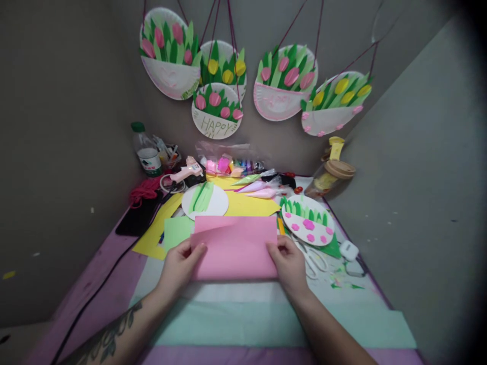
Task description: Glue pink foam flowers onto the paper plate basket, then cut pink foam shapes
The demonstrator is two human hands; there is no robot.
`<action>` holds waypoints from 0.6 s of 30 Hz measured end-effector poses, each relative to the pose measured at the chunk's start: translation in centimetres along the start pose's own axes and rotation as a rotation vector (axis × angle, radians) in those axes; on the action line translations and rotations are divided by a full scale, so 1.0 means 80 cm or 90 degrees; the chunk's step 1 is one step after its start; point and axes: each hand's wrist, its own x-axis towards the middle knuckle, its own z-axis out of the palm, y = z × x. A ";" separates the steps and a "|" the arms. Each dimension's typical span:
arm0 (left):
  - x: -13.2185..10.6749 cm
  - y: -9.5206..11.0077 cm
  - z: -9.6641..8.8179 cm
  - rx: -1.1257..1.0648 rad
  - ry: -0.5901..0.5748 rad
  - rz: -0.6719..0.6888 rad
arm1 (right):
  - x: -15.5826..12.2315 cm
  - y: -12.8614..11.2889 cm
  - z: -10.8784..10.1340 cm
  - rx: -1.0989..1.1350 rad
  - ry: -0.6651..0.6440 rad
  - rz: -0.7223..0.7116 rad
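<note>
A folded sheet of pink paper [236,253] is held up above the table between my two hands. My left hand [184,261] pinches its left edge, thumb on the near face. At the right edge, my right hand [287,258] grips it the same way. The upper layer of the sheet shows a slight gap along the fold at the left. Behind the paper lies a white paper plate [218,200] with green strips on it. White scissors [314,261] rest just beyond my right hand, partly under a decorated plate [308,220] with green leaves and pink flowers.
A glue gun [186,171], a bottle [147,154] and a black phone-like slab [137,218] are at the left. Yellow paper [251,203] and piping-bag-shaped cones [258,185] lie at the back. A lidded cup [331,177] leans right. Decorated plates [287,101] hang on the wall.
</note>
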 end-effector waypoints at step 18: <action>0.000 0.006 0.005 -0.146 0.092 0.011 | -0.004 0.008 -0.003 0.111 -0.016 0.194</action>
